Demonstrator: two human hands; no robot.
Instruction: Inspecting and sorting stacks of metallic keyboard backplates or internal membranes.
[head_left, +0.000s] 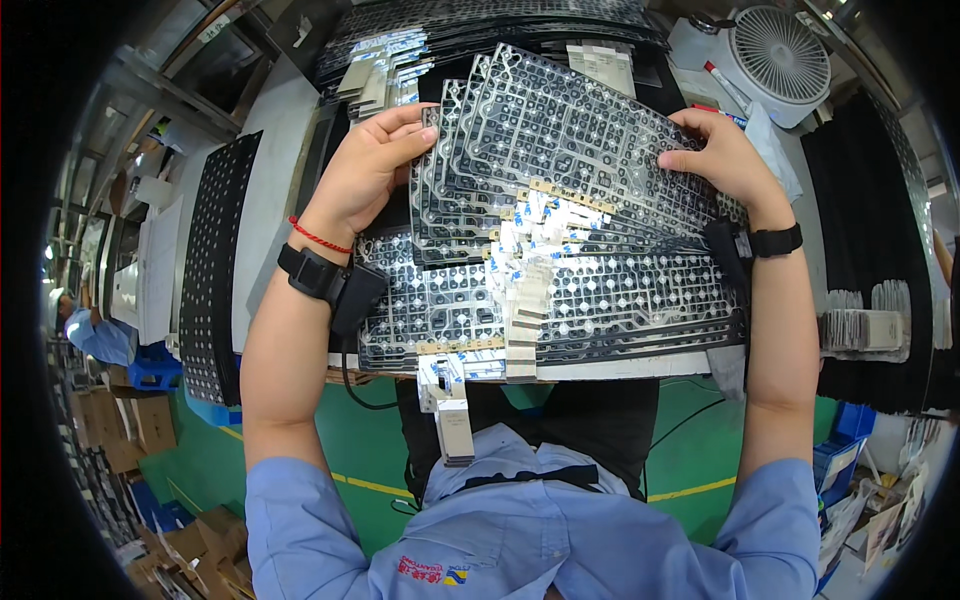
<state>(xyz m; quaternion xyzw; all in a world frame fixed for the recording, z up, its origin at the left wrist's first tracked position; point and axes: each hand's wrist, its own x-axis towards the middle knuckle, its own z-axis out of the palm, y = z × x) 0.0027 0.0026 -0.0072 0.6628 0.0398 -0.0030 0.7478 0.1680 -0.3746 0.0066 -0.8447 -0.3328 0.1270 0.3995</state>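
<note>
The left hand [378,158], nearly closed, pinches the left corners of fanned sheets [570,120]; the right hand [732,158], half open, holds their right end. They are above a stack [640,290] along the front edge of the bench [600,369].

blue shirt [640,545]: red lettering [420,571], blue-yellow emblem [456,577] | white strips [548,212]: printed blue | grey tab [456,440]: small print [456,418], unreadable

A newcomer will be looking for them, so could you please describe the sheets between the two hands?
Start at the worktable and look between the left hand and the right hand. The fanned sheets there are see-through panels covered in small dark squares. Unlike the flatter stack just below them in the picture, their left corners are spread like playing cards.
</note>
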